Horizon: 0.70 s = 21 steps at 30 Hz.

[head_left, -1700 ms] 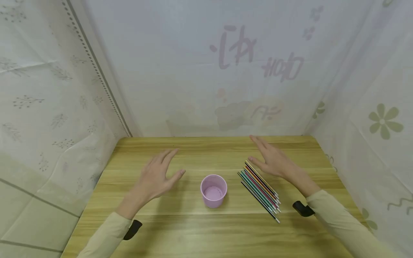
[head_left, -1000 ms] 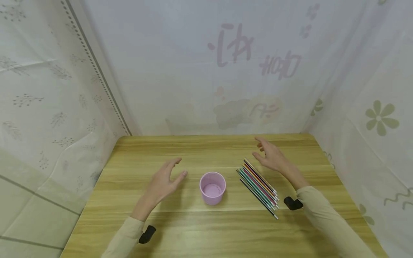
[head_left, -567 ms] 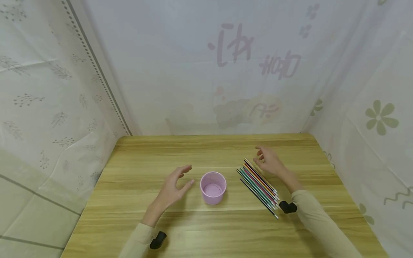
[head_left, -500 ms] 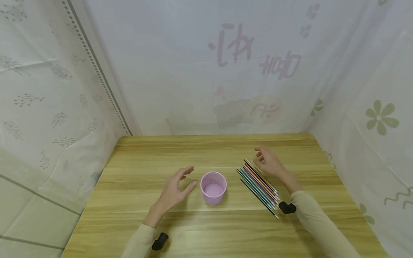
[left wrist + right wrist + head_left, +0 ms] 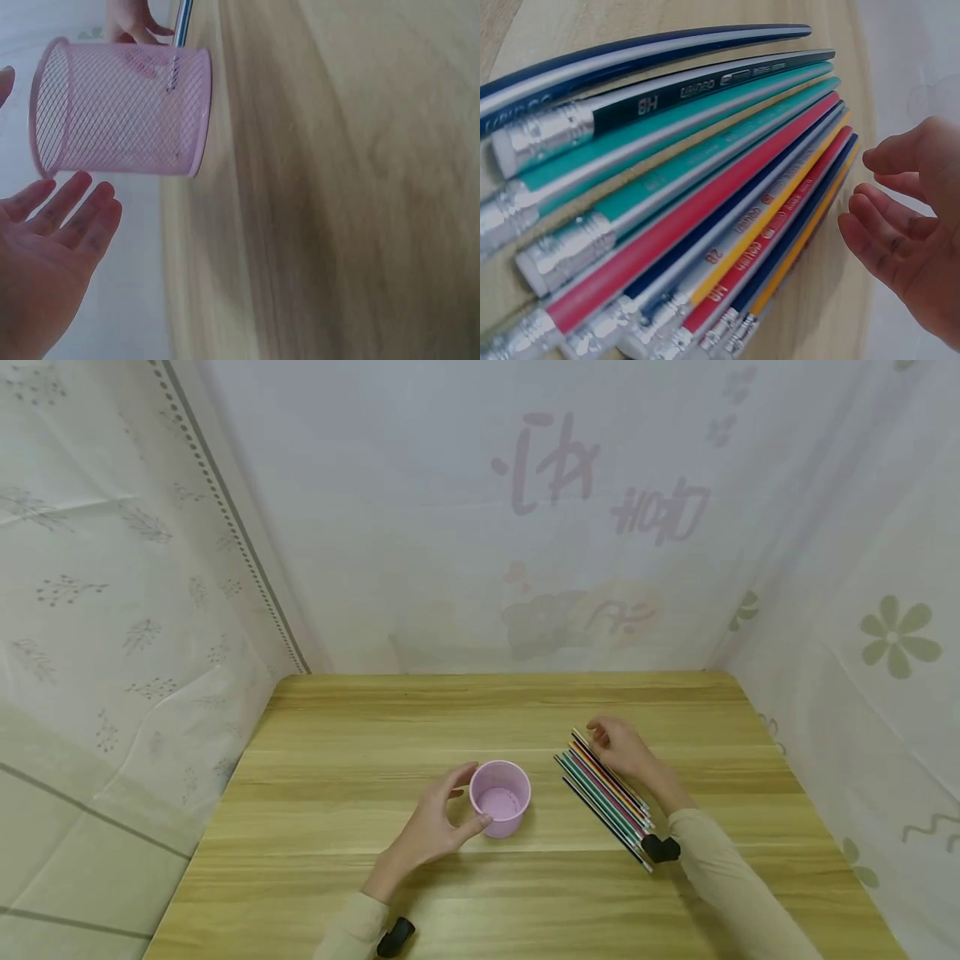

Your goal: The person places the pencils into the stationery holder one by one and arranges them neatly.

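Closing in, both hands, open and holding nothing, now flank the pink cup (image 5: pixel 500 798) and pencils (image 5: pixel 604 795).

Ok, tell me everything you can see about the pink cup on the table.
The pink cup is a small round holder of fine wire mesh with a solid rim and base, as the left wrist view shows. It stands upright and open-topped on the wooden table, nothing visible inside. The left hand curves around its left side, fingers near the rim; contact cannot be confirmed. A row of pencils lies to its right, apart from it.
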Available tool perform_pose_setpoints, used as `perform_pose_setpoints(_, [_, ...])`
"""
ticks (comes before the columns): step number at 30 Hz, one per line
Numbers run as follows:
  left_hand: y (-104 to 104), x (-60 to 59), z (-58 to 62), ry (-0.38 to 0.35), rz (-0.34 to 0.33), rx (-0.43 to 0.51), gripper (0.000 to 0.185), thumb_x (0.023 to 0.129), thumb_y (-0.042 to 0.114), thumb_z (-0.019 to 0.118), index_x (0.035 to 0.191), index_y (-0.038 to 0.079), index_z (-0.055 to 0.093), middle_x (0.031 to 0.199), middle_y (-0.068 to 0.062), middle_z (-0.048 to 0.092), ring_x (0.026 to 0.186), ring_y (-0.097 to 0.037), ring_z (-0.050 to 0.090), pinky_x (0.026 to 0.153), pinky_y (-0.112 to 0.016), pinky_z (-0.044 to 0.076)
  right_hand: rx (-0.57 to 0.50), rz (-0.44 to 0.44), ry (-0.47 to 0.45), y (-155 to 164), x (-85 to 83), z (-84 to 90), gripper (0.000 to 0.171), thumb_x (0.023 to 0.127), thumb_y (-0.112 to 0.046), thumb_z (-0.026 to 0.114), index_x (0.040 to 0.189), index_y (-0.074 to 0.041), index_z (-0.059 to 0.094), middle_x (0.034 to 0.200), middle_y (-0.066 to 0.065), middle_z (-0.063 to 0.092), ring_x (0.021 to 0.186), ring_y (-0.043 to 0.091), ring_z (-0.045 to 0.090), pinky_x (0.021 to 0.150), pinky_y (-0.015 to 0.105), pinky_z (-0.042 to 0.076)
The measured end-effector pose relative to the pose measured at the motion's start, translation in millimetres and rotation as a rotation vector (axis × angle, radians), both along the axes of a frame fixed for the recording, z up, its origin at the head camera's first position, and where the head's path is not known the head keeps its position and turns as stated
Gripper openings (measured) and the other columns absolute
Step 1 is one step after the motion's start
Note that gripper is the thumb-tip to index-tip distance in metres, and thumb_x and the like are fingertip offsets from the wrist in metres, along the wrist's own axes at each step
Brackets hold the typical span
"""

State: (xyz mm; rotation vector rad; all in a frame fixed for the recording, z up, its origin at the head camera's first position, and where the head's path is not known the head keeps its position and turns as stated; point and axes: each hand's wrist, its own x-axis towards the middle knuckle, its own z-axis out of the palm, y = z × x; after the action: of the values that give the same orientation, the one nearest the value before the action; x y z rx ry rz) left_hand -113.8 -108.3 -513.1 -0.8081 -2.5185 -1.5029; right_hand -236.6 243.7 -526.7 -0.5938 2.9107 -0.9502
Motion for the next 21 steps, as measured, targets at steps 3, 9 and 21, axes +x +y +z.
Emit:
perform_pose_setpoints(3, [4.2,0.2,-1.4,-0.011,-0.012,0.01,0.078,0.077,0.038,0.072,0.137,0.004,0.036,0.129,-0.013,0.051,0.115,-0.029,0.053,0.091,-0.044,0.049,0.025,0.002,0.01,0.1,-0.1,-2.9,0.03,0.08,-0.004,0.063,0.109,0.002,0.058,0.088,0.009,0.061,0.081,0.02,0.058,0.07,0.034,0.053])
perform_pose_setpoints(9, [8.9,-0.8,-1.9,-0.009,0.007,-0.003,0.083,0.074,0.041,0.073,0.138,0.004,0.035,0.129,-0.013,0.051,0.115,-0.029,0.052,0.092,-0.037,0.05,0.057,0.005,0.007,-0.8,-0.1,-6.0,0.029,0.079,-0.002,0.061,0.107,0.0,0.059,0.084,0.005,0.056,0.075,0.016,0.051,0.065,0.029,0.047])
perform_pose_setpoints(21, [12.2,-2.9,-8.6,-0.067,0.017,0.073,0.08,0.073,0.036,0.076,0.138,0.01,0.036,0.126,-0.013,0.053,0.112,-0.032,0.054,0.089,-0.039,0.051,0.089,-0.009,0.015,-4.3,-2.8,-9.1,0.027,0.078,0.0,0.062,0.106,0.0,0.06,0.081,0.005,0.053,0.073,0.017,0.048,0.063,0.029,0.043])
